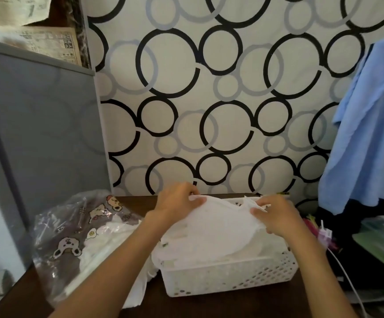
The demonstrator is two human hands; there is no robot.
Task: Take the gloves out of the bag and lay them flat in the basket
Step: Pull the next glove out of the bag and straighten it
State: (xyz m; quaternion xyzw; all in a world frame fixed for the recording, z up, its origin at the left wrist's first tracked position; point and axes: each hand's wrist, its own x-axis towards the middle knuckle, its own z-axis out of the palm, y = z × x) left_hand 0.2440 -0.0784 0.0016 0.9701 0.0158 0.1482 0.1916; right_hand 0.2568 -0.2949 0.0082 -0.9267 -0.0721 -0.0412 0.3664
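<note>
Both hands hold one white glove over the white perforated basket. The left hand pinches the glove's far edge between thumb and curled fingers; the right hand pinches the other far end, its fingers bent over the fabric. The glove is stretched between the hands and sags toward the person, resting on white material already in the basket.

The clear plastic bag, printed with cartoon figures, lies on the dark desk just outside the left forearm; more white fabric shows inside it and spills from its mouth beside the basket.

Judged from its drape, the glove is light, limp and thin, likely to fold or bunch when released, so the edges and corners are the best hold for keeping it spread.

Beyond the hands the basket's far rim stands near the circle-patterned wall, leaving little room forward. Outside the right hand lie small coloured items and a hanging blue cloth. Nearer the person, the desk gives open space.
</note>
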